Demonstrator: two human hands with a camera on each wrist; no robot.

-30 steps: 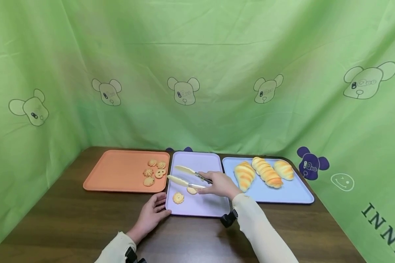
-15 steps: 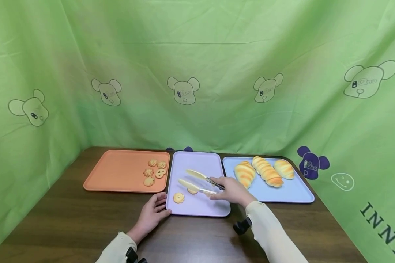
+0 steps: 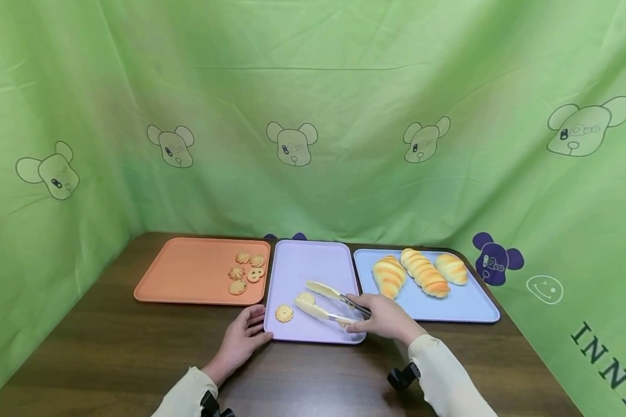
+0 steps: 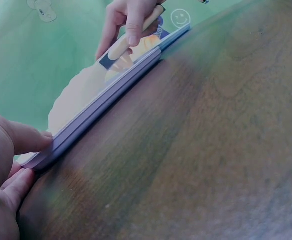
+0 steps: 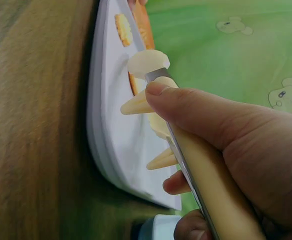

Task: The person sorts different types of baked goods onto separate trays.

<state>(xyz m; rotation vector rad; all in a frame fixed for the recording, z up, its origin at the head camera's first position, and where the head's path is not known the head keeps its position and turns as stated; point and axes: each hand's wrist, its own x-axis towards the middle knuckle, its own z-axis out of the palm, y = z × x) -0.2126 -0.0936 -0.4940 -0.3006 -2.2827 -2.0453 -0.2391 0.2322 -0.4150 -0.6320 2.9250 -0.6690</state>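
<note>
My left hand (image 3: 240, 339) holds the near left corner of the lilac tray (image 3: 318, 260), fingers along its side and thumb at the front rim. In the left wrist view, the thumb presses on the rim. My right hand (image 3: 383, 315) grips metal tongs (image 3: 339, 317) with cream-coloured tips and handles. Low over the tray, the tongs stand spread, tips pointing left. A round pale cookie (image 3: 306, 298) lies on the tray between the spread tips. To its left is a scalloped ring cookie (image 3: 284, 313). In the right wrist view, my thumb lies along the tongs' handle (image 5: 206, 185).
An orange tray (image 3: 188, 269) at the left bears several cookies (image 3: 247, 272) on its right side. At the right, a light blue tray (image 3: 459, 307) carries three bread rolls (image 3: 425, 272). Green printed cloth (image 3: 313, 191) hangs behind and beside the wooden table (image 3: 109, 353).
My right hand and the tongs have moved right and toward me, bringing the tips around the round cookie. The left hand has stayed on the tray's corner.
</note>
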